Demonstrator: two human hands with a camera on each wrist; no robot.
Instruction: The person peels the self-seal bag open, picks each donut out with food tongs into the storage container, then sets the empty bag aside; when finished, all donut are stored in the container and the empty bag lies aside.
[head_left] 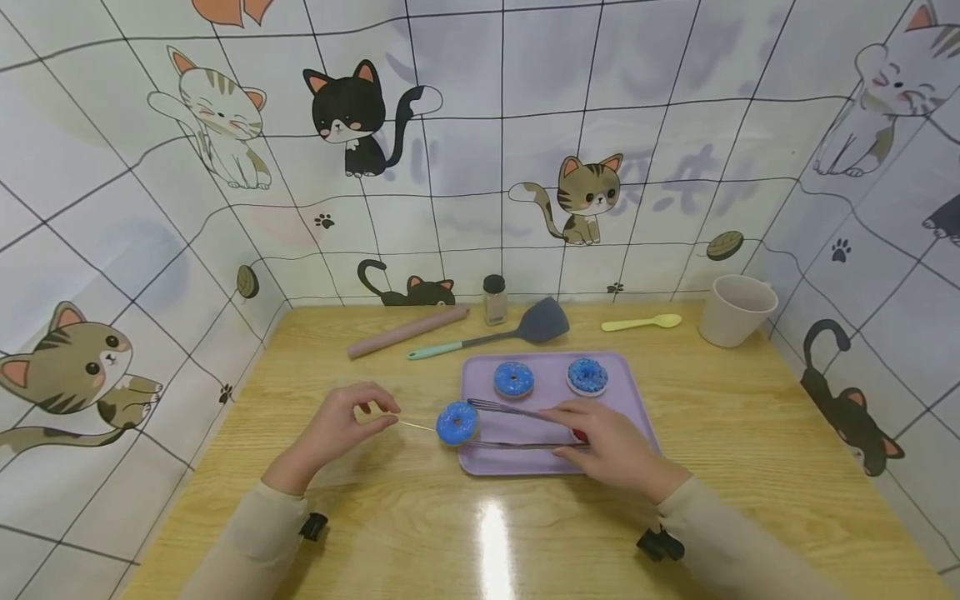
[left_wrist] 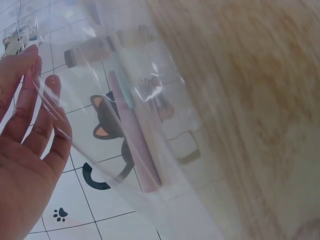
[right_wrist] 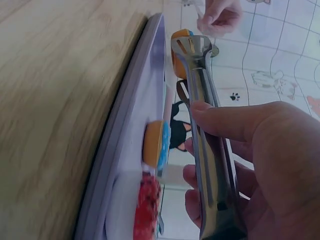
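Note:
My right hand (head_left: 592,437) grips metal tongs (head_left: 517,427) whose tips clamp a blue-iced donut (head_left: 457,422) at the left edge of a purple tray (head_left: 525,458). Two more blue donuts (head_left: 513,379) (head_left: 587,376) lie at the back of the tray. A small red thing (head_left: 580,435) shows under my right hand. My left hand (head_left: 378,414) pinches a clear plastic bag (head_left: 416,426) just left of the held donut. In the left wrist view the clear bag (left_wrist: 150,110) drapes past my fingers (left_wrist: 47,115). The right wrist view shows the tongs (right_wrist: 200,85) and the held donut (right_wrist: 178,55).
Along the back of the wooden table lie a pink rolling pin (head_left: 408,331), a small spice jar (head_left: 494,299), a grey spatula (head_left: 525,329) and a yellow spoon (head_left: 641,322). A beige cup (head_left: 735,310) stands at the back right. Cat-print walls enclose three sides.

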